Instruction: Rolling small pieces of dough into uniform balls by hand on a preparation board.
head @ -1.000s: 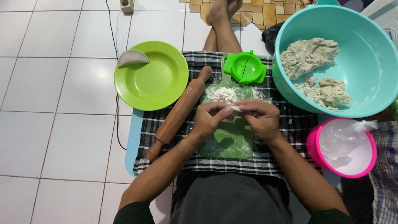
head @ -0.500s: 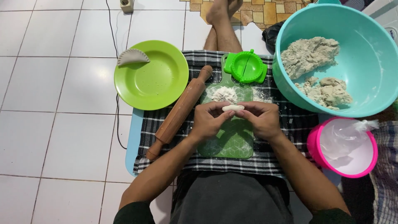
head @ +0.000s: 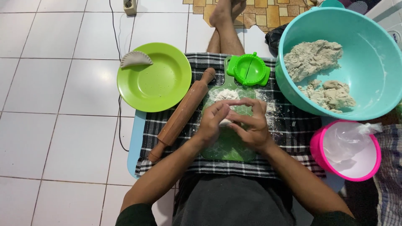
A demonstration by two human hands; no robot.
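Over the green cutting board (head: 228,144), both hands meet, cupped around a small piece of pale dough (head: 226,121). The left hand (head: 213,123) curls narrowly on the dough's left side; the right hand (head: 251,127) closes on it from the right, fingers laid across the top. Only a sliver of dough shows between them, just above the board's middle. The board lies on a black-and-white checked cloth (head: 289,129). Left of the board, touching its edge, a wooden rolling pin (head: 182,115) lies slanted. At the board's far end sits a pile of flour (head: 226,94), and beyond that a round green dumpling press (head: 249,69). Far left of the board, a green plate (head: 157,81) carries one folded dumpling (head: 136,59) on its rim. Right of the board stand a pink bowl (head: 320,157) and, farther off, a teal basin (head: 372,54) holding dough lumps (head: 318,58).
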